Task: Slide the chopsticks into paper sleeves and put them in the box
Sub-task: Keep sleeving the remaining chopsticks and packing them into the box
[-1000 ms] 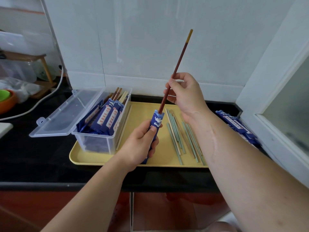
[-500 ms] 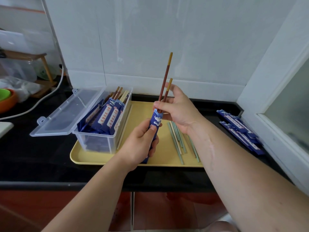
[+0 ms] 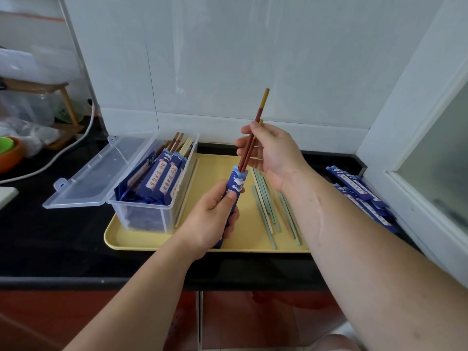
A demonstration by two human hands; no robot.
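The clear box (image 3: 141, 216) sits on the yellow tray (image 3: 111, 236), well to the left of our left fingers, with its lid (image 3: 101, 173) swung open over the black counter (image 3: 50, 236). Inside it lean sleeved pairs (image 3: 162, 178) in blue paper, brown and pale stick ends poking out at the far end. One pale stick (image 3: 187, 191) lies on the tray just beside the box, between it and our left fingers. To the right of those fingers green chopsticks (image 3: 266, 206) lie loose on the tray, partly under our right forearm, and further right, off the tray, a heap of blue sleeves (image 3: 362, 196) rests on the counter. Our left hand (image 3: 210, 221) curls round the lower part of a paper sleeve (image 3: 236, 181), thumb pressed on its front, and holds it tilted above the tray. Our right hand (image 3: 271, 150) pinches two brown chopsticks (image 3: 250, 145) between thumb and fingertips just above the sleeve's mouth. Their lower ends are inside the sleeve, and one yellow tip stands higher than the other. A second ago we saw one stick reaching far above our right fingers. It has since come down a good way. Over the last half second the taller tip has sunk only slightly.
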